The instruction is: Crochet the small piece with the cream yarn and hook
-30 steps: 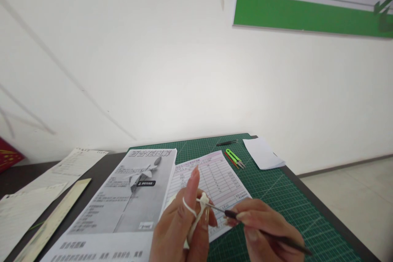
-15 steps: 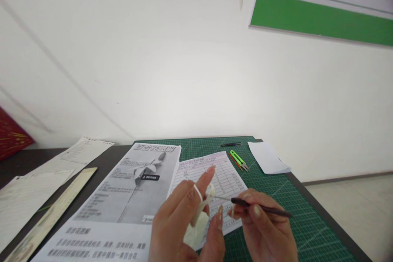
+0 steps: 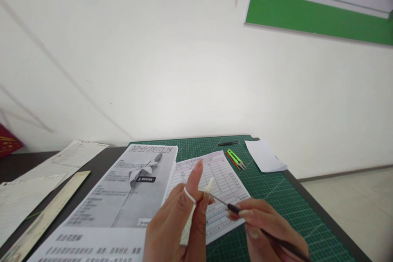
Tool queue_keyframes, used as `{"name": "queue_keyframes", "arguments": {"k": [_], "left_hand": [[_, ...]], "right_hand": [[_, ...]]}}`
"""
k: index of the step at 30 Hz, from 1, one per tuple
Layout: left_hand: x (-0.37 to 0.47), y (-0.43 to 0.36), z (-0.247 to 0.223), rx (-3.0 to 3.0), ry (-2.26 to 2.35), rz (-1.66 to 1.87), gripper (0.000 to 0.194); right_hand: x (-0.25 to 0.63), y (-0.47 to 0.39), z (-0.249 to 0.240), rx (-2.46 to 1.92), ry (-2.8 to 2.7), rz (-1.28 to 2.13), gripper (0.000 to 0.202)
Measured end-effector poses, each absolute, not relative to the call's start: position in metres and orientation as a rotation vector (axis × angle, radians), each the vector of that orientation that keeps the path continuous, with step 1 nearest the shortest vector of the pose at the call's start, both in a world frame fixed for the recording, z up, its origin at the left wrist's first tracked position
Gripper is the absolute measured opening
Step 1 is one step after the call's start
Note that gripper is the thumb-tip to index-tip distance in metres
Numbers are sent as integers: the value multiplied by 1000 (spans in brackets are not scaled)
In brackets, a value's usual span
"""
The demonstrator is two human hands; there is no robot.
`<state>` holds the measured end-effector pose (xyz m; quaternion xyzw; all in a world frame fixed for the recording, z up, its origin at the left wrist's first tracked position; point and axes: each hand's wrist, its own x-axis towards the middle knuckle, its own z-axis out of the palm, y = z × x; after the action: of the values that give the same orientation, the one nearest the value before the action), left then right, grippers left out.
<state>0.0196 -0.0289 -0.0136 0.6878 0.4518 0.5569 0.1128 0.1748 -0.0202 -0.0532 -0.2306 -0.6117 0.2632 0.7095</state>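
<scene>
My left hand (image 3: 176,225) pinches a small off-white crochet piece (image 3: 210,184) between thumb and fingers, its rounded tip poking up above them. White yarn (image 3: 189,195) loops around the raised index finger. A paler part of the piece shows below, between the fingers and palm, mostly covered. In my right hand (image 3: 273,227) is a crochet hook with a dark handle (image 3: 234,209), held closed in the fingers. Its thin metal shaft points left and meets the piece at my left fingertips; the hook's end cannot be made out.
A green cutting mat (image 3: 264,196) lies under a printed chart (image 3: 215,163) and a sheet with a flower picture (image 3: 123,196). Green thread snips (image 3: 236,159), black tweezers (image 3: 228,143) and folded white paper (image 3: 264,155) lie behind. A ruler (image 3: 52,213) and handwritten sheets (image 3: 67,159) are leftward.
My left thumb has closed in against the fingers, and the crochet piece now stands more upright. My right hand has shifted slightly right and lower, tilting the hook more steeply.
</scene>
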Motion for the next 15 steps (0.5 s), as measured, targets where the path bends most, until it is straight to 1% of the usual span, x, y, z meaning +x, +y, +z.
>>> {"name": "queue_keyframes", "arguments": {"k": [4, 7, 11, 15], "left_hand": [[23, -28, -16, 1943, 1273, 1637, 63], [25, -29, -14, 1791, 1234, 1648, 57], [27, -31, -5, 1354, 1108, 1567, 48], [27, -31, 5, 863, 867, 1398, 49]], "right_hand": [[176, -20, -53, -525, -1384, 564, 23], [176, -18, -51, -501, -1363, 607, 22], [178, -13, -45, -468, -1345, 635, 18], [182, -12, -36, -471, -1429, 534, 15]]}}
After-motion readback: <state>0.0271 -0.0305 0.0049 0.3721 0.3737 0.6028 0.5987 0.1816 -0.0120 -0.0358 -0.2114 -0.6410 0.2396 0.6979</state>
